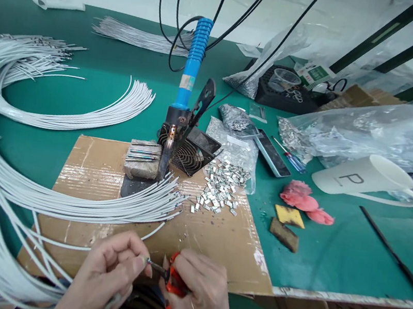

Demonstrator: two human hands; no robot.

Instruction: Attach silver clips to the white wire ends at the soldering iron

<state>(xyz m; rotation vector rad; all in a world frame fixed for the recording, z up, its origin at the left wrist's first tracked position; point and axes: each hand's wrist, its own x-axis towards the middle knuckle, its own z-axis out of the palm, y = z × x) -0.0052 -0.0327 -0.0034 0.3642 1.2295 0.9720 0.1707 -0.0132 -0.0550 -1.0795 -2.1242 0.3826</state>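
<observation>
Head cam: cable end [149, 260] is pinched in L hand [109, 271], fingertips clamped on it, prob. for steadiness, nr cardboard [215, 250]; red-handled tool [176, 286] is held in R hand [204, 291], fingers wrapped round handle, tip at cable end.

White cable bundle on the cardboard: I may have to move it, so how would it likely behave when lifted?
The white cable bundle would probably flex rather than flop, since its strands hold smooth curves. Lifted by one end, it might splay, as its tips fan apart.
</observation>
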